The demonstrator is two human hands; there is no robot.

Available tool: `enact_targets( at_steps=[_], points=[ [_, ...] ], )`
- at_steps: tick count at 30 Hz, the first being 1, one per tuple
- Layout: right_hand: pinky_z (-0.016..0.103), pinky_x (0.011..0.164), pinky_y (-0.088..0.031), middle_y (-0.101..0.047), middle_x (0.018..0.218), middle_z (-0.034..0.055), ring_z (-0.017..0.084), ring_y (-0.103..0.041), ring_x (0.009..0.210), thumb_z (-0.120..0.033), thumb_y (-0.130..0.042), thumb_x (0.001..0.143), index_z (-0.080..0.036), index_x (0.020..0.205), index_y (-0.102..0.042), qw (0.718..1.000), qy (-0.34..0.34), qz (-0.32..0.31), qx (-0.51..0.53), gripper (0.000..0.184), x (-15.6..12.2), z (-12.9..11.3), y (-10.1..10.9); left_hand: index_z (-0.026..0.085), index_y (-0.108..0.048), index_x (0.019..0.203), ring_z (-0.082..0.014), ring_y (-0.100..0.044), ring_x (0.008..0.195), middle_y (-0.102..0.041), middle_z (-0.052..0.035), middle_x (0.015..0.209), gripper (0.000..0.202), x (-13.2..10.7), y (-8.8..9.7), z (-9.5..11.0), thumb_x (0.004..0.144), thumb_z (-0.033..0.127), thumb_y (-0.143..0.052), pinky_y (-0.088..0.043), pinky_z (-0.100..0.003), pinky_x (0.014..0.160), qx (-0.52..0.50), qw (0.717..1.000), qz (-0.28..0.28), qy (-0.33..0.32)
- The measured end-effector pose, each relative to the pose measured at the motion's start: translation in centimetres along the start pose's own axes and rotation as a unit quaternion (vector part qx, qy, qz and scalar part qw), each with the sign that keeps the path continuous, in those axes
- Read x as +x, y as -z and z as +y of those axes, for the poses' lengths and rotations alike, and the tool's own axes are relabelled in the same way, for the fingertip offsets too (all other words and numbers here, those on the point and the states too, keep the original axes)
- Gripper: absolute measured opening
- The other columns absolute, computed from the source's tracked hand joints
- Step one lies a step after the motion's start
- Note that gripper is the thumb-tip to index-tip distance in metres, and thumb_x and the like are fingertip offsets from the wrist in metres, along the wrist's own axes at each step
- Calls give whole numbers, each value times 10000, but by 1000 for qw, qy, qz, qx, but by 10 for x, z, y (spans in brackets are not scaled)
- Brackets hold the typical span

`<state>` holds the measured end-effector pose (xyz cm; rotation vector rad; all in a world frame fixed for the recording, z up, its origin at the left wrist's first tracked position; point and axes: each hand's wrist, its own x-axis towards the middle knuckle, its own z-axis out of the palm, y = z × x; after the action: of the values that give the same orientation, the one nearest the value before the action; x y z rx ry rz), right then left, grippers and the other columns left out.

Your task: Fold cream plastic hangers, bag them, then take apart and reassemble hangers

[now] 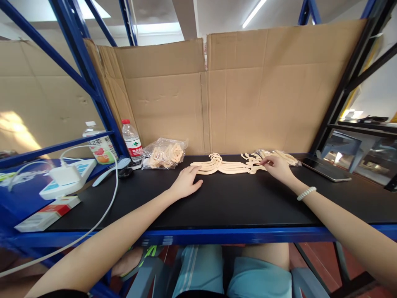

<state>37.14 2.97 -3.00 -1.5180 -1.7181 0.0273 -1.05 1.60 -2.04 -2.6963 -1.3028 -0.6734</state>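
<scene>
A stack of thin pale wooden hangers (228, 165) lies on the black tabletop (235, 203) near the cardboard wall. My left hand (186, 182) rests flat on the table, fingertips touching the stack's left end, fingers loosely spread. My right hand (277, 166) pinches the right end of the stack, fingers drawn together on a hanger piece. A white bead bracelet (306, 193) sits on my right wrist. More of the pale wooden pieces (279, 156) lie in clear plastic just behind my right hand.
A clear plastic bag of pale pieces (164, 154) lies at back left beside a water bottle (132, 140) and a drink bottle (101, 149). A white power strip with cable (66, 176) and a small box (48, 213) sit left. A tablet (325, 169) lies right. Cardboard (248, 91) walls the back.
</scene>
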Motion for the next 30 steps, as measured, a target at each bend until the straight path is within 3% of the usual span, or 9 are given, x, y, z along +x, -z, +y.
enact_targets(
  at_steps=[11, 21, 27, 30],
  points=[
    [356, 621, -474, -674, 766, 46, 225, -615, 687, -236, -483, 737, -234, 747, -640, 985, 135, 110, 23, 158, -23, -28, 3, 205, -542, 1206, -269, -519, 1204, -612, -96, 1236, 399, -12, 3, 17, 808, 208, -570, -388, -478, 1044, -44, 998, 47, 7],
    [330, 707, -468, -687, 782, 86, 202, -607, 692, -185, -473, 724, -177, 736, -659, 986, 59, 155, 9, 187, -15, -30, 14, 189, -553, 1132, -256, -542, 1153, -627, -91, 1185, 312, -8, 7, 15, 820, 203, -552, -426, -439, 1000, -43, 996, 79, -21],
    [323, 672, -457, -646, 717, 71, 197, -576, 679, -134, -450, 695, -182, 668, -619, 991, 82, 103, 18, 178, -10, -38, 3, 175, -572, 1060, -257, -589, 1039, -642, -99, 1064, 265, -2, 8, -5, 796, 174, -541, -472, -423, 939, -36, 994, 97, -15],
    [326, 675, -452, -638, 713, 58, 194, -571, 689, -141, -443, 700, -187, 661, -618, 988, 100, 114, 32, 184, -9, -36, 5, 155, -577, 1039, -265, -591, 1016, -640, -116, 1042, 240, 1, 10, -11, 810, 176, -505, -470, -439, 932, -40, 993, 113, -22]
  ],
)
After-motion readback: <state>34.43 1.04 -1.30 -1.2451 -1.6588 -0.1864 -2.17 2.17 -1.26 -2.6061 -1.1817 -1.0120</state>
